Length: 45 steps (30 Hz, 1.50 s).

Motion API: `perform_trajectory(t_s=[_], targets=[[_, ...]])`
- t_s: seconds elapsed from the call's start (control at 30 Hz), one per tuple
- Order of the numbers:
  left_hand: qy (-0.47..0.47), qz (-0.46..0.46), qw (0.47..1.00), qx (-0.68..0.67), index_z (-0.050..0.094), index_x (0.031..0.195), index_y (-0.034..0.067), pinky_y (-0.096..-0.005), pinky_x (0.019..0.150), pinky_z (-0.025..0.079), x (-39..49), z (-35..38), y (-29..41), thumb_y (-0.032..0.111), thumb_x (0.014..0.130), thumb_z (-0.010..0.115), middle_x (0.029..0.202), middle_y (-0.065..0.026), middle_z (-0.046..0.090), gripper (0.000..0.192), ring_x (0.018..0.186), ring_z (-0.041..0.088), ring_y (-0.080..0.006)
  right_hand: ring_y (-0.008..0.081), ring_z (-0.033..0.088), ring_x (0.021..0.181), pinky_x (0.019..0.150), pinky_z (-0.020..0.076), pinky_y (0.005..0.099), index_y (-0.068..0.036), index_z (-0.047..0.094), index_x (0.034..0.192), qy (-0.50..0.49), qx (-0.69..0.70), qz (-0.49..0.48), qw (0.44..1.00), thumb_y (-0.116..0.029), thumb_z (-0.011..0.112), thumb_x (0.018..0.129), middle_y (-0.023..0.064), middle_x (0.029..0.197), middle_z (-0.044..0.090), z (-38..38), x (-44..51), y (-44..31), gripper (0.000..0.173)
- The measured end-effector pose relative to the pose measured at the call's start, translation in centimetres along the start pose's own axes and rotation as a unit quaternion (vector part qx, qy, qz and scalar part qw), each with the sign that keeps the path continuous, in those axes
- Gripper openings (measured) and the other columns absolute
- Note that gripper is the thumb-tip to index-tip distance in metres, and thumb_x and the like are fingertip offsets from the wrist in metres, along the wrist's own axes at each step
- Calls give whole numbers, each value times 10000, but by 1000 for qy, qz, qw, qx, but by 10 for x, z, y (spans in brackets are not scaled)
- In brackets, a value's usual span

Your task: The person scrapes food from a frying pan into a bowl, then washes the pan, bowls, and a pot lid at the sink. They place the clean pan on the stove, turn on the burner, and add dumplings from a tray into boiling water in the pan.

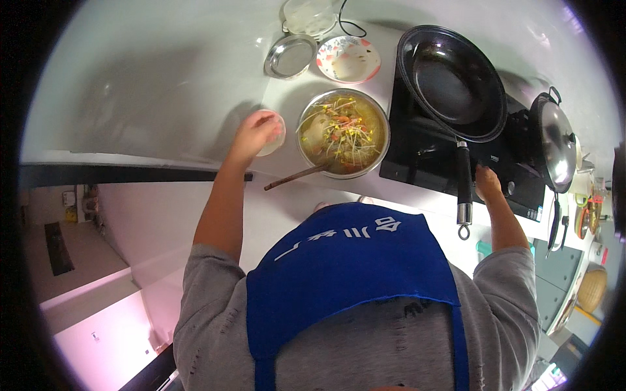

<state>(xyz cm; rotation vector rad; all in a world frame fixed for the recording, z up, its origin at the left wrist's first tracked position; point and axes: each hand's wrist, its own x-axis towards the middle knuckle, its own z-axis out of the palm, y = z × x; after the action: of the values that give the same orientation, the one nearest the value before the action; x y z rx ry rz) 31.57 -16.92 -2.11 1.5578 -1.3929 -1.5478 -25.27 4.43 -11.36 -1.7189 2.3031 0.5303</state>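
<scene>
My left hand (258, 132) is over a small pale bowl (275, 141) at the counter's left; whether the fingers grip it is unclear. To its right stands a metal basin (386, 134) of broth with bean sprouts and other vegetables (342, 128), a wooden utensil handle (293, 178) sticking out over its near rim. My right hand (484, 182) is at the front of the black glass cooktop (425, 161), close beside the black handle (464, 181) of an empty black wok (447, 83); its fingertips are partly hidden, so what it touches cannot be told.
Behind the basin are a metal dish (291, 54), a patterned bowl (348, 59) with residue and a clear container (308, 17). A lidded pan (557, 141) sits at the cooktop's right, its handle pointing toward me. Jars and baskets line the far right.
</scene>
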Motion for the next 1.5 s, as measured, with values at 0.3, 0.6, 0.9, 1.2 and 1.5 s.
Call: perform_trajectory(t_s=[0.3,0.6,0.9,1.2,1.5], targets=[[9,5,997,75,538,1137,10,-300,783,475,54,-24,47,231,860,587,1035,-91,617,357,929,611,-183,372,521,1095,933,420,413,-62,478,1270,246,174,91,949,-102,535,826,178,1246,507,45,-49,1,449],[-34,12,897,441,598,1024,-10,-301,713,478,53,-25,52,282,838,600,950,-139,629,346,862,618,-171,214,650,716,610,495,313,8,636,989,-48,330,251,909,-177,581,827,129,764,661,83,-200,-79,252],[14,-240,948,209,580,987,13,-360,647,469,-33,-58,-71,375,844,562,830,-118,615,390,756,613,-201,168,619,675,629,495,294,1,654,973,101,528,-113,836,-165,667,793,145,787,660,-146,-124,-260,245],[30,-166,944,-284,415,1224,-5,-431,746,506,5,-47,-123,130,893,459,1049,-168,559,360,811,599,-250,296,666,720,692,522,381,-1,670,821,38,194,31,980,-211,521,802,163,804,673,-173,182,-323,259],[50,-164,932,-318,356,1305,107,-370,687,522,12,-33,-127,33,798,426,1134,-134,523,517,861,605,-245,254,649,547,404,516,321,72,542,1037,40,674,214,706,-26,546,797,173,799,653,-150,221,-340,259]])
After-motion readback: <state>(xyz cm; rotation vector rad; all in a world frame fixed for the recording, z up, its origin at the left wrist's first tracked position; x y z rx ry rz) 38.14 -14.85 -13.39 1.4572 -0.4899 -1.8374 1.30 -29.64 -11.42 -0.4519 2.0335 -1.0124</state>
